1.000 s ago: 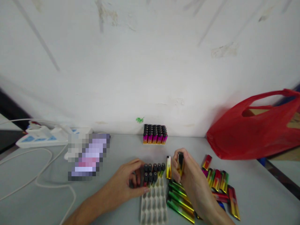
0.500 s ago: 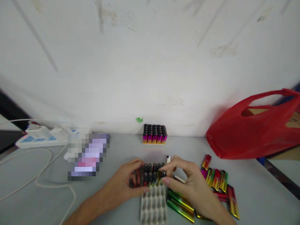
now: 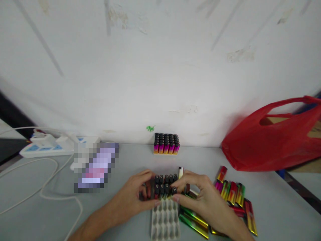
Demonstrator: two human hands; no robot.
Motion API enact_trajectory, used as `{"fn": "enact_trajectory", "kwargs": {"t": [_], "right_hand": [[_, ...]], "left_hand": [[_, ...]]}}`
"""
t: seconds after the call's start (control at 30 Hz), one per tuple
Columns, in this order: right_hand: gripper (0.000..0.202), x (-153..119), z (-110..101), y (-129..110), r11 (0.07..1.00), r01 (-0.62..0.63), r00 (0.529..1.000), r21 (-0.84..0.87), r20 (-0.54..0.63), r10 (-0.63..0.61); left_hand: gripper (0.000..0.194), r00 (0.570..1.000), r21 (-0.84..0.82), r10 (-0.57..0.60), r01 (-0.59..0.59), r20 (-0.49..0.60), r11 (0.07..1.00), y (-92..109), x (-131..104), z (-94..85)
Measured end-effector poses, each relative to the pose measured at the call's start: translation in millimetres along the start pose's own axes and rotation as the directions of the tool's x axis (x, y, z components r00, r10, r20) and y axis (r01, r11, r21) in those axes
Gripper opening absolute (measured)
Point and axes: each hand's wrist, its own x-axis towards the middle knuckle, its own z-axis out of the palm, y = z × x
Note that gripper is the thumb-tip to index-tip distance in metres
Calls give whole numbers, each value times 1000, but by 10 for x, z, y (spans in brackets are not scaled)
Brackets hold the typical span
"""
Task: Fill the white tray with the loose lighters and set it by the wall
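A pale tray (image 3: 165, 217) with rows of oval hollows lies in front of me. Its far rows hold upright lighters (image 3: 162, 188) with black tops. Around the left side of these rows is my left hand (image 3: 140, 190), its thumb at the near edge and its fingers curled behind, touching them. Between thumb and forefinger, my right hand (image 3: 193, 192) pinches one black-topped lighter (image 3: 174, 190) upright at the right part of the second row. Its lower body is mostly hidden by the fingers. The near hollows show no lighters.
A block of pink-and-gold lighters (image 3: 166, 148) stands by the wall. Loose red, green and gold lighters (image 3: 233, 194) lie to the right, a red bag (image 3: 271, 144) behind them. At left are a phone (image 3: 99, 167), power strip (image 3: 47, 147) and white cable (image 3: 77, 201).
The pinched lighter has shifted slightly towards me and left within its row. My left hand stays around the rows. The whole view has moved very slightly.
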Motion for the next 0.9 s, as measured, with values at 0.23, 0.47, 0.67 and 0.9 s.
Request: {"fn": "enact_trajectory", "kwargs": {"t": [0.23,0.47,0.67,0.9], "right_hand": [[23,27,-76,-74,999,-40,994,-36,-99,36],[15,3,-315,-7,896,-242,960,-373,41,277],[19,2,-336,18,837,-212,956,-504,69,284],[12,-6,-260,55,816,-159,969,-556,69,236]], "left_hand": [[27,1000,-27,-22,22,-2,999,24,16,-4],[55,996,-92,-92,90,-17,992,-54,16,-11],[58,988,-1,-152,152,-13,988,17,12,-73],[61,990,97,-141,143,-27,985,85,-3,-256]]}}
